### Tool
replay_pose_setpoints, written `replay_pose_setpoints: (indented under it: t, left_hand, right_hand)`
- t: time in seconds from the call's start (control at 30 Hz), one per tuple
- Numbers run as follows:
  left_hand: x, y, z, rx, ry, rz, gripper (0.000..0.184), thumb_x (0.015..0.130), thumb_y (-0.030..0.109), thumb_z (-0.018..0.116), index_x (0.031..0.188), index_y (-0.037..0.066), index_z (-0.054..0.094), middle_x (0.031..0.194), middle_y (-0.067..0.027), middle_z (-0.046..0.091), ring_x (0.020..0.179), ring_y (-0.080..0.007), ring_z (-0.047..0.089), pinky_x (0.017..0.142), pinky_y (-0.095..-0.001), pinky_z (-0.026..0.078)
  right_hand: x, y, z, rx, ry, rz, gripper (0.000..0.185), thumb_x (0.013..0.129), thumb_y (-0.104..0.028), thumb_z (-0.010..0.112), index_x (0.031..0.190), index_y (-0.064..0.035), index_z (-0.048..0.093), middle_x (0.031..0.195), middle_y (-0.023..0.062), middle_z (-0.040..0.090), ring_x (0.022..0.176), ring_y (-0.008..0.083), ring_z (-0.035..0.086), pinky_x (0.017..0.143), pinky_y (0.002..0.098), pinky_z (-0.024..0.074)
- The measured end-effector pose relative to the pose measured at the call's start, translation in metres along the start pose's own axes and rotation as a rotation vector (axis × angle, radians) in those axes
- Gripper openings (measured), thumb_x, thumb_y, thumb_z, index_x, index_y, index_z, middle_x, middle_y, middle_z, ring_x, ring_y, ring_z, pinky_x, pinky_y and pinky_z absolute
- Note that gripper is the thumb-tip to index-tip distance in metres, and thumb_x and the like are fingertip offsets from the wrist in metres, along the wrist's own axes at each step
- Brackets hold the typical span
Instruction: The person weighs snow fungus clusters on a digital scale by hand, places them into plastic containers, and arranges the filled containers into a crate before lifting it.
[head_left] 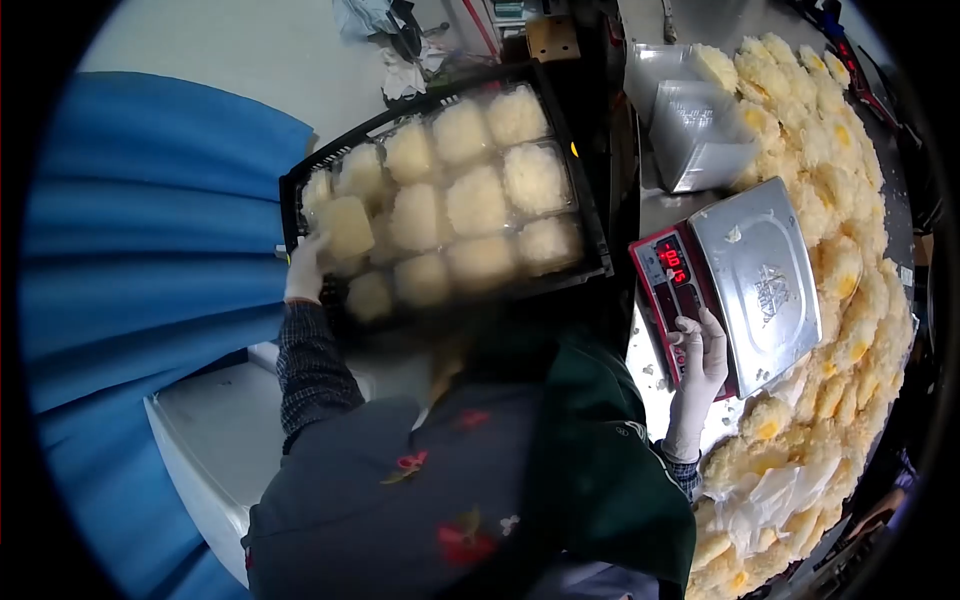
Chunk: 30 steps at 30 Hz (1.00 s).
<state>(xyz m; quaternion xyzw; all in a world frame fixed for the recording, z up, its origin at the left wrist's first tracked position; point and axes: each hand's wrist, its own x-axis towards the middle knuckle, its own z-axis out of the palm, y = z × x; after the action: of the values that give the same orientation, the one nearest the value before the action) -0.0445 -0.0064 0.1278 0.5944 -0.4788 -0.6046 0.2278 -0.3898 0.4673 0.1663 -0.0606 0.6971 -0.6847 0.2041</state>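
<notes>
Wearing grey clothing with red flowers (400,520) and a dark green part at the right side, the person is reaching out to two sides with white-gloved hands. The right hand (704,350) is hovering over the red front panel of the scale (758,290), its fingers bending loosely and standing partly open; they are holding nothing that I can see, and whether they are touching the keys I cannot tell. Red digits (672,264) are glowing on the panel. The left hand (307,266) is gripping by its side one clear pack (346,228) of pale food, which is sitting higher than its neighbours, over the left part of the black crate (592,235). Other filled packs (477,200) are lying in rows in this crate. Beyond the scale, a long heap of pale yellow, frilly pieces (840,270) is covering the metal table (655,210), and a thin plastic bag (775,505) is lying on its nearer part. Empty clear containers (695,130) are standing stacked beside the heap, farther than the scale. At the far left, a blue curtain (170,220) is hanging in folds.
</notes>
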Motion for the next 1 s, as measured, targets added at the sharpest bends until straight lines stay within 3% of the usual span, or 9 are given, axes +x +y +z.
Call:
replay_pose_setpoints:
  t: [0.13, 0.27, 0.4, 0.47, 0.53, 0.73, 0.8, 0.87, 1.0]
  left_hand:
    - [0.024, -0.052, 0.0, 0.045, -0.121, -0.193, 0.042, 0.088, 0.024, 0.067, 0.125, 0.006, 0.061, 0.115, -0.004, 0.065, 0.105, -0.0184, 0.059, 0.084, -0.0328, 0.048]
    - [0.04, -0.074, 0.005, -0.036, -0.059, -0.045, 0.041, 0.09, 0.027, 0.065, 0.122, 0.001, 0.061, 0.113, -0.0035, 0.065, 0.1, -0.0172, 0.061, 0.085, -0.0343, 0.048]
    - [0.061, -0.062, 0.013, 0.979, 0.095, 0.267, 0.051, 0.083, 0.036, 0.072, 0.119, 0.001, 0.062, 0.112, -0.0136, 0.066, 0.092, -0.0302, 0.065, 0.086, -0.04, 0.049]
    - [-0.013, 0.012, 0.09, 1.718, 0.555, 0.387, 0.053, 0.077, 0.039, 0.075, 0.114, 0.003, 0.064, 0.107, -0.0165, 0.065, 0.094, -0.0328, 0.063, 0.086, -0.0425, 0.048]
    - [-0.015, 0.035, 0.129, 1.57, 0.54, 0.948, 0.049, 0.078, 0.037, 0.074, 0.111, 0.004, 0.064, 0.103, -0.0144, 0.065, 0.097, -0.0293, 0.062, 0.087, -0.0431, 0.046]
    - [-0.067, 0.081, 0.386, 0.708, -0.551, 1.399, 0.027, 0.092, 0.017, 0.059, 0.113, 0.0, 0.064, 0.107, -0.0159, 0.065, 0.101, -0.0313, 0.059, 0.091, -0.0411, 0.045]
    - [-0.098, 0.085, 0.46, 0.684, -0.637, 1.644, 0.027, 0.095, 0.015, 0.053, 0.115, -0.002, 0.063, 0.109, -0.019, 0.064, 0.101, -0.0324, 0.059, 0.092, -0.0401, 0.044]
    - [-0.129, 0.098, 0.498, 1.224, -0.536, 1.687, 0.027, 0.095, 0.016, 0.054, 0.112, -0.002, 0.064, 0.103, -0.0198, 0.065, 0.098, -0.0338, 0.062, 0.087, -0.0415, 0.047]
    - [-0.045, 0.071, 0.544, 0.671, -0.805, 1.723, 0.017, 0.091, 0.015, 0.059, 0.088, -0.001, 0.062, 0.074, -0.0128, 0.061, 0.069, -0.0263, 0.06, 0.068, -0.0384, 0.048]
  right_hand:
    - [-0.002, 0.011, -0.004, -0.027, -0.024, 0.031, 0.03, 0.1, -0.008, 0.048, 0.128, 0.0021, 0.05, 0.104, 0.0103, 0.065, 0.084, 0.0117, 0.062, 0.084, 0.0259, 0.0497]
    - [-0.005, 0.011, -0.006, -0.014, 0.03, 0.044, 0.029, 0.099, -0.009, 0.05, 0.125, 0.0024, 0.052, 0.102, 0.0109, 0.066, 0.084, 0.0121, 0.062, 0.084, 0.0271, 0.05]
    - [-0.012, 0.014, -0.014, 0.041, 0.084, 0.098, 0.026, 0.098, -0.009, 0.052, 0.121, 0.0034, 0.055, 0.1, 0.0095, 0.065, 0.083, 0.0122, 0.061, 0.082, 0.0271, 0.05]
    - [-0.015, 0.012, -0.018, -0.108, 0.039, -0.015, 0.026, 0.099, -0.006, 0.05, 0.123, 0.0028, 0.054, 0.101, 0.0088, 0.065, 0.086, 0.0131, 0.061, 0.081, 0.0259, 0.0503]
    - [-0.02, 0.008, -0.018, 0.045, 0.097, 0.103, 0.027, 0.099, -0.007, 0.05, 0.123, 0.0043, 0.053, 0.101, 0.0096, 0.065, 0.088, 0.0137, 0.062, 0.082, 0.0263, 0.0504]
    - [-0.025, 0.012, -0.034, -0.028, 0.219, 0.077, 0.027, 0.096, -0.01, 0.053, 0.121, -0.0008, 0.057, 0.103, 0.0124, 0.067, 0.095, 0.0166, 0.065, 0.084, 0.0286, 0.0514]
    - [-0.039, -0.006, -0.043, -0.316, 0.268, -0.102, 0.028, 0.094, -0.01, 0.055, 0.121, -0.0012, 0.057, 0.101, 0.0143, 0.068, 0.092, 0.0188, 0.067, 0.082, 0.0301, 0.0526]
    - [-0.06, 0.0, -0.056, -0.259, 0.371, -0.08, 0.028, 0.093, -0.01, 0.057, 0.119, -0.0004, 0.058, 0.098, 0.0157, 0.068, 0.089, 0.0214, 0.068, 0.081, 0.0317, 0.0534]
    - [-0.12, 0.046, -0.091, -0.318, 0.763, 0.019, 0.028, 0.094, -0.013, 0.055, 0.119, -0.0015, 0.058, 0.097, 0.0135, 0.069, 0.088, 0.02, 0.067, 0.081, 0.0326, 0.0525]
